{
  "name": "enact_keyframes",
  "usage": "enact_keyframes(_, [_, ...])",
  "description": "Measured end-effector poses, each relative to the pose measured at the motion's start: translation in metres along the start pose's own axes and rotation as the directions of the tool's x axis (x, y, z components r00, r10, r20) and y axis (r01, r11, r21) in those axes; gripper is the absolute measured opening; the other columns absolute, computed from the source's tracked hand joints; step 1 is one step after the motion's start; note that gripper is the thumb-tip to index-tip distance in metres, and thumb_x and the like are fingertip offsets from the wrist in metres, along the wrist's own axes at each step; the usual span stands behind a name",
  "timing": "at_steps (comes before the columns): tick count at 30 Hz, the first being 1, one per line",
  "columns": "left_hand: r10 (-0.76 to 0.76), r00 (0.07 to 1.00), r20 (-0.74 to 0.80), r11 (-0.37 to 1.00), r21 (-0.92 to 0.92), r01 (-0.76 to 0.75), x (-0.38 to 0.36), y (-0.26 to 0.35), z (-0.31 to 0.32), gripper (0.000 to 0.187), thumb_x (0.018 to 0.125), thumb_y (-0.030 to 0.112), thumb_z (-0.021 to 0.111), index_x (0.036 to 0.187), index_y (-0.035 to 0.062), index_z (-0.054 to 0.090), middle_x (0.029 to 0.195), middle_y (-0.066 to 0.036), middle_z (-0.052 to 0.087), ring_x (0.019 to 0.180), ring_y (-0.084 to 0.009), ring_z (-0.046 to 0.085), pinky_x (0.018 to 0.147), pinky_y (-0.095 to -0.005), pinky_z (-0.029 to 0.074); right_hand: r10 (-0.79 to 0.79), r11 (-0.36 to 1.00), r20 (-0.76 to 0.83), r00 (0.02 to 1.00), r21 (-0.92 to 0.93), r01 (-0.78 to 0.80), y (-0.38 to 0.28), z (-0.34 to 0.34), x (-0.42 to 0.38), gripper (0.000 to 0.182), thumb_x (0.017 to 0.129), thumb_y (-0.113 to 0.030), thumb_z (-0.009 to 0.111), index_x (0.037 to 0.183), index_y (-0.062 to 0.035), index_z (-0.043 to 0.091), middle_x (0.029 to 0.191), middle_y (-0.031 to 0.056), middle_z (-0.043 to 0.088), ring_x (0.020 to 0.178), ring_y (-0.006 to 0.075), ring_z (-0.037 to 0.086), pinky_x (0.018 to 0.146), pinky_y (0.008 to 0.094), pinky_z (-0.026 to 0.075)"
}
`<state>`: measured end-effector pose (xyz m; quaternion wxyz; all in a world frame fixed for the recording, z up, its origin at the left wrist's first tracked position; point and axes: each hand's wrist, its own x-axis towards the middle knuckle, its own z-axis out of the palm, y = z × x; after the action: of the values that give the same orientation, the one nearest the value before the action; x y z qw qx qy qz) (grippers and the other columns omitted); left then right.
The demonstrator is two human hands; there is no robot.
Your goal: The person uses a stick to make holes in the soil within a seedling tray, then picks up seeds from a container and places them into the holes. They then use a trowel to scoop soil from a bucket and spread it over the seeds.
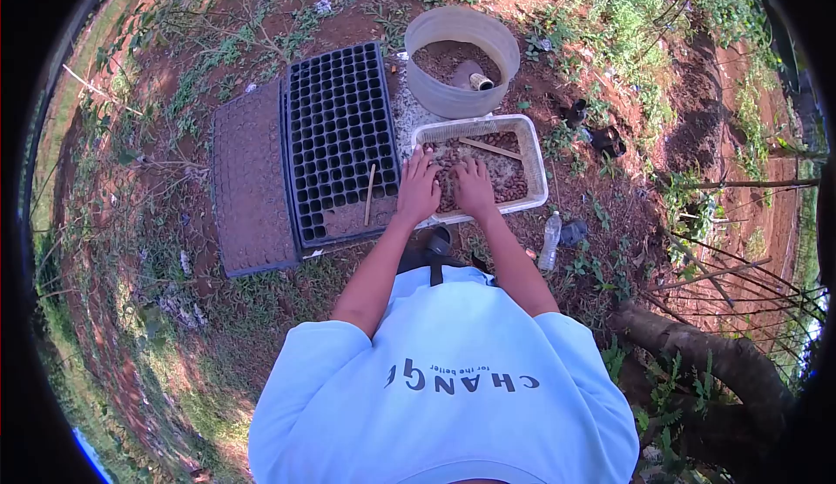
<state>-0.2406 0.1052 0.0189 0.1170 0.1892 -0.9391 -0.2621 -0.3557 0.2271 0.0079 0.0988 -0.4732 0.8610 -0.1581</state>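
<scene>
My left hand (420, 186) lies over the left rim of a white rectangular basket (542, 179), fingers stretched out and slightly apart. Inside the basket are reddish-brown seeds (511, 190) mixed with paler, greyish material. My right hand (473, 186) reaches over the near rim, its spread fingers resting on the seeds; nothing shows in its grip. A flat wooden stick (490, 148) lies across the far part of the basket. Left of my hands is a black seedling tray (340, 123), with soil in its nearest cells and a thin stick (369, 195) on it.
A soil-filled seedling tray (252, 179) lies at the far left. Behind the basket stands a round, pale container (461, 105) holding soil and a small can (481, 82). A clear plastic bottle (550, 242) stands at the right, near a thick branch (697, 349).
</scene>
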Motion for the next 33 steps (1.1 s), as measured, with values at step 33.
enact_keyframes(33, [-0.020,0.999,-0.031,0.999,-0.044,0.019,0.000,0.000,0.002,0.031,0.082,0.009,0.055,0.113,0.0074,0.061,0.135,-0.011,0.048,0.144,-0.0335,0.017,0.116,-0.0534,0.016,-0.017,0.999,0.015,1.000,-0.036,0.018,-0.006,-0.007,-0.001,0.024,0.073,-0.018,0.066,0.095,-0.0073,0.067,0.127,0.0151,0.048,0.120,0.0380,0.042,0.100,0.0496,0.037])
